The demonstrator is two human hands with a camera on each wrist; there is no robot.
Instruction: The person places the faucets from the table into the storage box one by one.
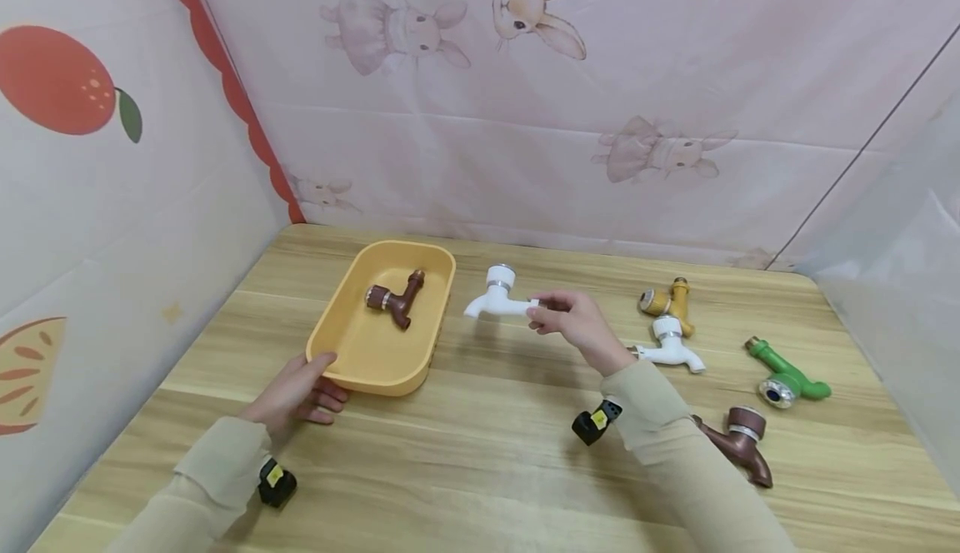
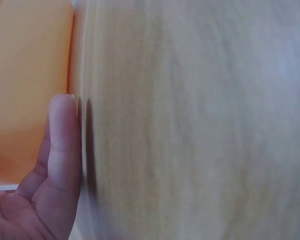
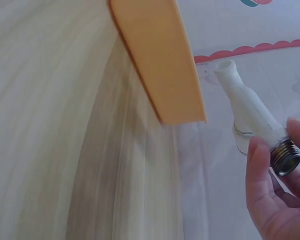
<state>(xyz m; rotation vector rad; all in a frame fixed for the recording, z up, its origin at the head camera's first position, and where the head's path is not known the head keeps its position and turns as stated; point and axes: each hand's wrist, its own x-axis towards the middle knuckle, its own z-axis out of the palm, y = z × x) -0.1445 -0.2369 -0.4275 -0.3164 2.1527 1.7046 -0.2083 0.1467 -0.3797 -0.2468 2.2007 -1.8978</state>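
Observation:
Between the thumb and fingers of my right hand [image 1: 573, 324], a white faucet [image 1: 498, 295] is pinched by its threaded inlet end. It hangs above the table to the right of a yellow plastic tub [image 1: 330, 320], spout pointing left. The metal thread of the faucet [image 3: 286, 157] shows in the right wrist view. My left hand [image 1: 296, 391] grips the tub's near left corner, thumb over the rim and fingers outside against the wall. Inside the tub lies a brown faucet [image 1: 397, 299].
On the right side of the table [image 1: 480, 470] lie a yellow faucet [image 1: 678, 307], another white faucet [image 1: 670, 345], a green faucet [image 1: 787, 374] and another brown faucet [image 1: 742, 445], partly hidden by the right sleeve. A rabbit-print curtain [image 1: 480, 170] closes off the back.

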